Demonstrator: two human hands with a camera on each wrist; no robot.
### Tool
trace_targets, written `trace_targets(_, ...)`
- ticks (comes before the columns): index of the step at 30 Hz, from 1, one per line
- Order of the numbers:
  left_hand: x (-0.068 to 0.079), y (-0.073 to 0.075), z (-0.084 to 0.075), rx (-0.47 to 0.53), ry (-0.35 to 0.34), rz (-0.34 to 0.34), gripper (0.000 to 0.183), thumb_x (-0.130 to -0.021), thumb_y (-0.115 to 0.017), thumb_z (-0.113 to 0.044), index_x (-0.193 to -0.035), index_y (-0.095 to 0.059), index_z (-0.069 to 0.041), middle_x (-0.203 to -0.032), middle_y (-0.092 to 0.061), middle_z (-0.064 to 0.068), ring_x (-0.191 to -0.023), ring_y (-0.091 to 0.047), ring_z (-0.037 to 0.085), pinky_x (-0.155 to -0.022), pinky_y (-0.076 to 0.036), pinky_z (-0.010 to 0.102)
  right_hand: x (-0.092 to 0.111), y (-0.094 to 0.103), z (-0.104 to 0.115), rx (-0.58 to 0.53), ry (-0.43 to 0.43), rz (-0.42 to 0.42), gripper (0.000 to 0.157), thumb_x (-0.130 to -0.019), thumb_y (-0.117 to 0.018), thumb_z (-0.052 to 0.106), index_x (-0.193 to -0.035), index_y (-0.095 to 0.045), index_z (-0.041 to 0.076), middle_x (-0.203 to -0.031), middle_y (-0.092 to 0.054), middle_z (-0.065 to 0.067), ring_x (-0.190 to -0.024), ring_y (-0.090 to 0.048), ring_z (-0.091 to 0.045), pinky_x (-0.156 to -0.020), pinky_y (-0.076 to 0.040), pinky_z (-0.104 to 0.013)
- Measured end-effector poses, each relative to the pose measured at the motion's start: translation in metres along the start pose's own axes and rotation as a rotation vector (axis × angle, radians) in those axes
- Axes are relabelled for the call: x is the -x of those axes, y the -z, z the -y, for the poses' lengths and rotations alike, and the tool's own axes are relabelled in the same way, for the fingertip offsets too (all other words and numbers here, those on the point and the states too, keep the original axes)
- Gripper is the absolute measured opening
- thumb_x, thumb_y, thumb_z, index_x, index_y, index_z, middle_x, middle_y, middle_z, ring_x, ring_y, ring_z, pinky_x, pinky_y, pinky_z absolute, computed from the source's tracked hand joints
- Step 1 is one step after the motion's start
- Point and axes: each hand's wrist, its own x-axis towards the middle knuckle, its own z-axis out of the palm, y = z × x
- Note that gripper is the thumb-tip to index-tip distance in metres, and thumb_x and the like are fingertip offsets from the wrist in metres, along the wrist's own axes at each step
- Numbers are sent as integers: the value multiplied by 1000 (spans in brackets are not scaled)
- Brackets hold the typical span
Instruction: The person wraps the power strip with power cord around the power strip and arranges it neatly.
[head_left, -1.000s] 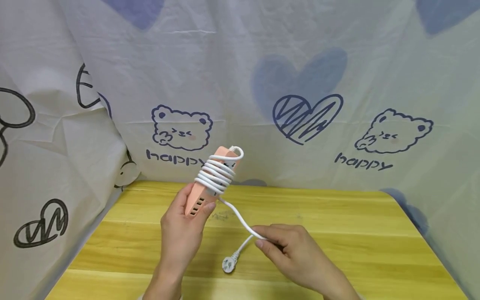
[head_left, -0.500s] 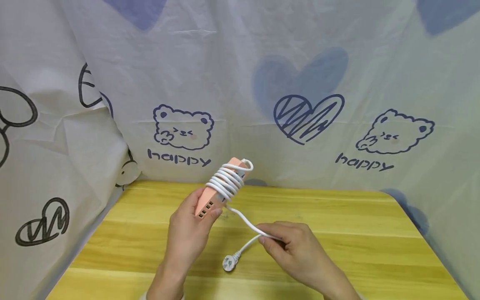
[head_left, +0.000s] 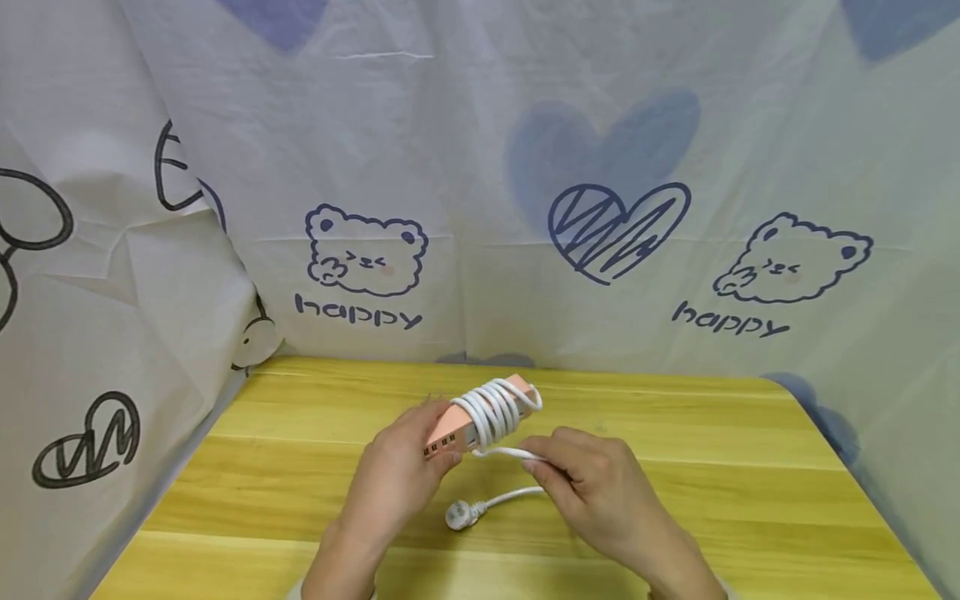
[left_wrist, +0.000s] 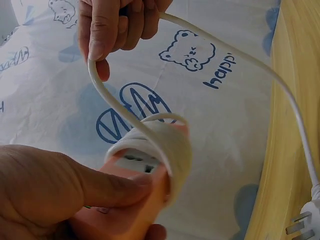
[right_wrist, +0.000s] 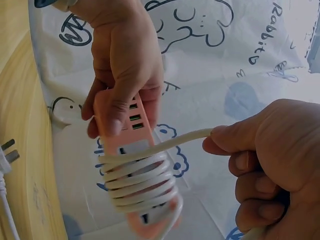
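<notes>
My left hand (head_left: 397,467) grips the near end of a pink power strip (head_left: 449,423), thumb across its face beside a row of USB ports. A white cord (head_left: 491,410) is wound several times around the strip's far half, as the right wrist view also shows. From the coils the cord runs to my right hand (head_left: 596,483), which pinches it between thumb and forefinger; the other fingers curl in. Past that hand the loose end comes back out to a white plug (head_left: 459,515), prongs visible in the left wrist view.
Beneath both hands lies a yellow wood-grain table (head_left: 712,467). A pale cloth (head_left: 480,167) printed with hearts, bears and "happy" hangs behind it and along the left side.
The power strip has swung from steep to a flatter tilt, moving right and down with my left hand. My right hand stays pinching the cord, and the span to the coils is shorter.
</notes>
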Motion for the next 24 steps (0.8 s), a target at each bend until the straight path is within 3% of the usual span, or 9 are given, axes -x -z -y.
trace_targets(3,3,-1,-2,-32,-51,81,59,-82,-89,-14,-137,-68,-15,-121,-74,5,-100,-72,26,-86,-58,50,0,0,-1,23,8,-1,19,-89,-80,6,-105,-78,17,-77,-59,12,-64,-43,5,-56,-38,-9)
trace_targets(7,5,-5,-3,-96,-142,172,47,-85,-88,-17,-129,-71,-17,-111,-75,2,-93,-71,22,-81,-59,47,-1,0,-2,90,27,-7,4,-95,-79,19,-98,-77,18,-78,-63,11,-63,-47,3,-55,-40,-11)
trace_targets(11,8,-7,-1,-139,-261,233,29,-88,-85,-19,-114,-74,-23,-95,-71,-9,-80,-63,9,-71,-55,36,-1,0,-8,209,28,-28,24,-98,-72,40,-88,-73,18,-76,-67,11,-61,-51,2,-52,-42,-14)
trace_targets(16,11,-4,2,-105,-387,276,38,-84,-87,-13,-117,-75,-27,-94,-68,-14,-81,-60,4,-74,-54,32,1,4,-16,296,-4,-58,41,-92,-69,58,-80,-68,20,-70,-63,12,-58,-45,4,-49,-38,-16)
trace_targets(20,11,2,4,-20,-427,335,44,-84,-87,-15,-124,-74,-29,-99,-67,-16,-87,-61,2,-80,-56,30,1,8,-18,216,-87,-34,25,-82,-84,44,-83,-71,22,-73,-61,16,-62,-46,5,-53,-40,-15)
trace_targets(22,10,5,5,26,-426,371,46,-85,-87,-15,-126,-73,-30,-101,-66,-17,-89,-60,1,-83,-55,29,1,11,-17,123,-145,-8,15,-83,-87,29,-90,-74,23,-77,-60,17,-65,-47,5,-55,-42,-15)
trace_targets(24,10,7,6,60,-422,396,47,-86,-86,-17,-128,-72,-32,-104,-66,-18,-91,-60,1,-85,-55,29,1,13,-16,31,-193,4,16,-86,-85,14,-97,-77,22,-79,-59,16,-66,-47,4,-56,-43,-17)
